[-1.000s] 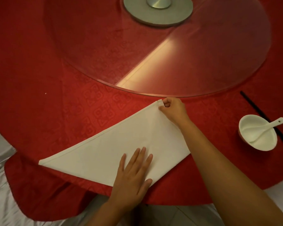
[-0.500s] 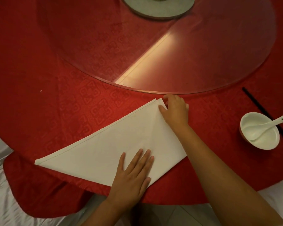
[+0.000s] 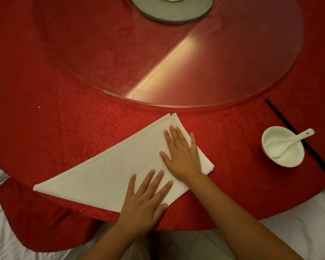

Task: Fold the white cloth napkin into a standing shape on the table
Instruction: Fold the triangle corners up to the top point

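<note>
So both hands lie flat, fingers spread, on the white napkin (image 3: 105, 171) near the table's front edge. To crease well, I'd anchor with the left hand (image 3: 146, 199) and slide the right hand (image 3: 182, 156) firmly along the fold toward the tip.

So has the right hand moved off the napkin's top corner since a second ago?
Yes. The right hand slid from the napkin tip toward the person, away from the glass turntable, now lying flat.
</note>
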A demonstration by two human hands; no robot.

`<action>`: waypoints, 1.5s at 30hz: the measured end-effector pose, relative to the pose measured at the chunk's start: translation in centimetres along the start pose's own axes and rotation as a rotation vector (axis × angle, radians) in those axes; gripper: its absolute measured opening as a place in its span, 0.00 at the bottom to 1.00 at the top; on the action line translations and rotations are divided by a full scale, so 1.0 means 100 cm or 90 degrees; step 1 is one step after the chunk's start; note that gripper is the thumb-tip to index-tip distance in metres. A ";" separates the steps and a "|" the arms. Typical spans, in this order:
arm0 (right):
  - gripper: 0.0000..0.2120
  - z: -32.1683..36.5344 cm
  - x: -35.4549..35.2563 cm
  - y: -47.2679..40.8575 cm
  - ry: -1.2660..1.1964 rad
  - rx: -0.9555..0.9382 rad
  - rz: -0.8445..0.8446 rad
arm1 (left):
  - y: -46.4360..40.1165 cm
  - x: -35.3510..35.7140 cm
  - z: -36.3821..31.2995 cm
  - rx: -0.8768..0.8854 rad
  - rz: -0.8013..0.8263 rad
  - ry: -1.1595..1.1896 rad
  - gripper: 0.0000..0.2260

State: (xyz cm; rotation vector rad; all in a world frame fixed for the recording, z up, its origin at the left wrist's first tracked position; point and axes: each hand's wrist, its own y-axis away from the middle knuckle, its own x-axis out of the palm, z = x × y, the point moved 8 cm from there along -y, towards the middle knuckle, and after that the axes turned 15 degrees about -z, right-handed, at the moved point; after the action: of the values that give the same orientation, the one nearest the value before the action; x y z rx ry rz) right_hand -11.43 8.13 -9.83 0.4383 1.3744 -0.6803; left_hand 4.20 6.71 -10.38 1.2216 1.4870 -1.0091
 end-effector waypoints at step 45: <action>0.31 -0.032 -0.009 0.065 0.046 0.078 -0.044 | 0.053 0.001 -0.017 0.189 0.043 -0.016 0.26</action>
State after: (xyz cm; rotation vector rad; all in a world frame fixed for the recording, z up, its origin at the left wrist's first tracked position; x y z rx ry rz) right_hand -9.54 15.18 -10.12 0.5187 1.4252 -0.8149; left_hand 9.16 9.29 -10.27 1.4509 1.2981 -1.2251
